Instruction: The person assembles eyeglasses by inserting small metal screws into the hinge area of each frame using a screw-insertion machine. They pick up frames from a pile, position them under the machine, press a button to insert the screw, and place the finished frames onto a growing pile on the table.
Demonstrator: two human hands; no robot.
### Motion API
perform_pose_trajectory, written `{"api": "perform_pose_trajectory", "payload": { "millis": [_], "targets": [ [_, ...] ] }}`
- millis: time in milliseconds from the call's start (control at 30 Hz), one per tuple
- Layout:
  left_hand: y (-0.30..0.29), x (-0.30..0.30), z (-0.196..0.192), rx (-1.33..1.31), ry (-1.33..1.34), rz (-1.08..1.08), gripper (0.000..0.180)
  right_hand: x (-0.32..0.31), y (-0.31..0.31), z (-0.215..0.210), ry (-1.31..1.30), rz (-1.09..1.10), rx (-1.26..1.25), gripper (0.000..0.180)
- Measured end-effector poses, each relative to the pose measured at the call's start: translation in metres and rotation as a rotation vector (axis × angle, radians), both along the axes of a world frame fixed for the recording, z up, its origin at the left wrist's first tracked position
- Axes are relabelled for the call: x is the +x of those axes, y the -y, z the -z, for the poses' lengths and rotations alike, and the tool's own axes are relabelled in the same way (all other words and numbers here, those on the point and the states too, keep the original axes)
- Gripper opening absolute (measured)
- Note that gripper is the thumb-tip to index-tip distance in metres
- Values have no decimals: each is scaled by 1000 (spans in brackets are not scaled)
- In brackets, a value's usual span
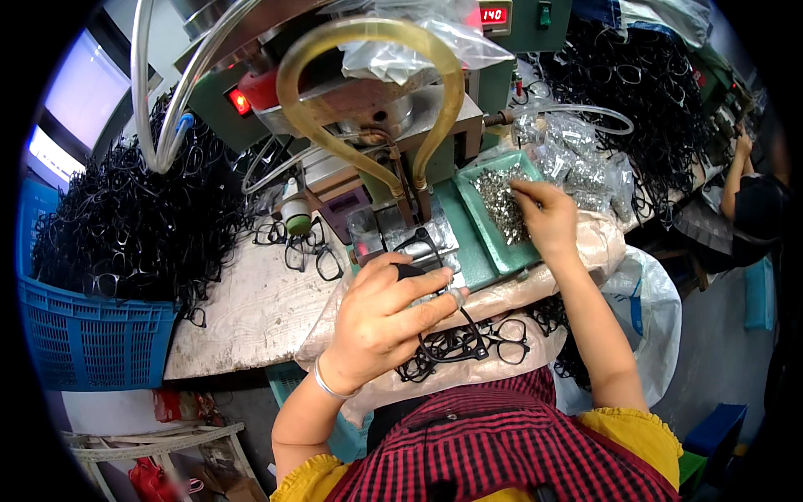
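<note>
Head view | left hand (386, 316) grips black frame (425, 251) | right hand (545, 219) pinching in tray (493, 251) | basket (92, 339) left

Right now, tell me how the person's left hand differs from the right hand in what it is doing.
The left hand grips a black eyeglass frame on the machine's metal plate, fingers curled; the right hand reaches into the green tray, fingertips pinching among small silver metal parts. The left hand is nearer the body; the right hand is stretched farther out. The left wrist wears a silver bangle; the right wrist is bare. Both hands are bare.
</note>
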State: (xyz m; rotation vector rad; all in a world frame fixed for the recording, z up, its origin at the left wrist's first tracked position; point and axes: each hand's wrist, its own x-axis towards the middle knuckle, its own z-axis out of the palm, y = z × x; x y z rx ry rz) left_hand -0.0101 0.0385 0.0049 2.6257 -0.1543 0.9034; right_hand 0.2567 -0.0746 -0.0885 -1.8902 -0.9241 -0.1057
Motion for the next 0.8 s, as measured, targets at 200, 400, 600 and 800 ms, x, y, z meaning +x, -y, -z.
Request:
{"api": "perform_pose_trajectory", "payload": {
  "millis": [200, 400, 600, 800],
  "targets": [
    [12, -8, 14, -10, 31, -83, 24, -17, -65, 12, 455, -140, -223, 18],
    [-14, -118, 63, -263, 530, -1037, 26, -13, 8, 18, 410, -110, 2, 24],
    [-156, -128, 49, 185, 34, -987, 16, -11, 4, 30, -409, 37, 239, 16],
    [-230, -72, 104, 87, -559, -1090, 16, -39, -19, -3, 27, -35, 234, 13]
  ]
}}
